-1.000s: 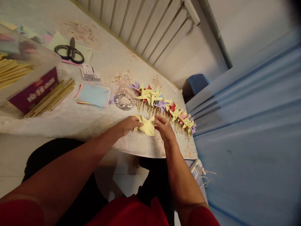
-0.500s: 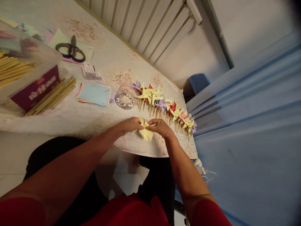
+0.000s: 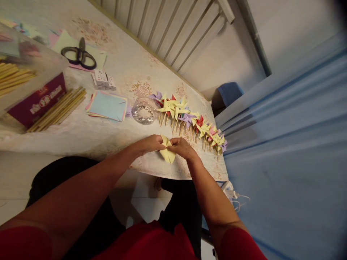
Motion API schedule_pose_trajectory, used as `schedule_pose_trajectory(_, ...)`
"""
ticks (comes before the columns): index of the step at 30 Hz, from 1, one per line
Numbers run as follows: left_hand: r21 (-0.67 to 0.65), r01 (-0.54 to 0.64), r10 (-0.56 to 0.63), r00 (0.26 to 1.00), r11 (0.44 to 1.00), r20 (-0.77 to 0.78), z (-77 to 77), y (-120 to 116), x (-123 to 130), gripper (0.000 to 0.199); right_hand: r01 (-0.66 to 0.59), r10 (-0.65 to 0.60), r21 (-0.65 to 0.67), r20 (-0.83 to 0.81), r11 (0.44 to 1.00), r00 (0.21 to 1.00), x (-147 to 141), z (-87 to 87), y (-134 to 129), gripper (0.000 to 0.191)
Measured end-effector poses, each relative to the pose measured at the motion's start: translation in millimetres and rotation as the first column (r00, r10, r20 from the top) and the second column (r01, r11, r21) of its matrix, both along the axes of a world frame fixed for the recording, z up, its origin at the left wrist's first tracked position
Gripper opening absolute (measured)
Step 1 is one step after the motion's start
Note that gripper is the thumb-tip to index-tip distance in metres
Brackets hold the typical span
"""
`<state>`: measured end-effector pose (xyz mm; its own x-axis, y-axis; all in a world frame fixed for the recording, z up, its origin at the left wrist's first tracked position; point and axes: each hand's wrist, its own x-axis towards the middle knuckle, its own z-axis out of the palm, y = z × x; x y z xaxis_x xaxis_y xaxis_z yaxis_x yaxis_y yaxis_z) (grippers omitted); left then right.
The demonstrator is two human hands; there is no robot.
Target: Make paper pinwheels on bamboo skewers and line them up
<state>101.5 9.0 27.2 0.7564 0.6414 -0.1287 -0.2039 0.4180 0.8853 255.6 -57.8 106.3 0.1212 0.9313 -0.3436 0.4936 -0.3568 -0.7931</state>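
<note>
A yellow paper sheet (image 3: 168, 156), slit and partly folded inward, is held just above the near edge of the table. My left hand (image 3: 152, 143) pinches it from the left, fingers closed near its middle. From the right, my right hand (image 3: 182, 147) grips the same paper, its fingertips close to those of the left. The fingers cover part of the paper's centre. Beyond the hands lies a round clear dish of small shiny metal pieces (image 3: 144, 115). A row of finished paper pinwheels on sticks (image 3: 187, 118) stretches away to the right.
Left of the dish lies a stack of coloured paper squares (image 3: 107, 107), with small boxes (image 3: 103, 80) behind it. Black-handled scissors (image 3: 79, 57) rest on more paper. A bundle of sticks (image 3: 58, 110) lies beside a plastic bin (image 3: 40, 101). A blue curtain (image 3: 284, 144) hangs at right.
Both hands stay on the yellow paper, and the right hand has shifted slightly left, closer to the left hand. The camera view has moved a little.
</note>
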Motion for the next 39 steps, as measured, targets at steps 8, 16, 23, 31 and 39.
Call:
schedule_pose_trajectory(8,-0.172,0.048,-0.032,0.995,0.984,0.097,12.4,5,-10,0.032,0.187,-0.168,0.073,-0.215,0.98,0.962,4,-2.0,-4,0.013)
schedule_pose_trajectory(16,-0.335,0.043,0.035,0.974,0.941,0.224,8.9,2,-3,0.052,0.473,-0.384,0.158,-0.394,0.867,0.835,-2,-19.5,2,0.02)
schedule_pose_trajectory(23,-0.282,-0.037,0.101,0.971,0.959,0.216,7.1,-9,6,0.046,0.499,-0.419,0.177,-0.351,0.848,0.837,-17,-24.4,8,0.019)
schedule_pose_trajectory(31,-0.329,-0.148,0.222,0.954,0.933,0.201,1.3,-8,10,0.034,0.471,-0.398,0.207,-0.312,0.858,0.863,-25,-23.9,13,0.017)
schedule_pose_trajectory(39,-0.356,-0.13,0.217,0.952,0.925,0.215,-1.2,-4,12,0.033,0.485,-0.421,0.183,-0.303,0.855,0.855,-27,-27.2,14,0.017)
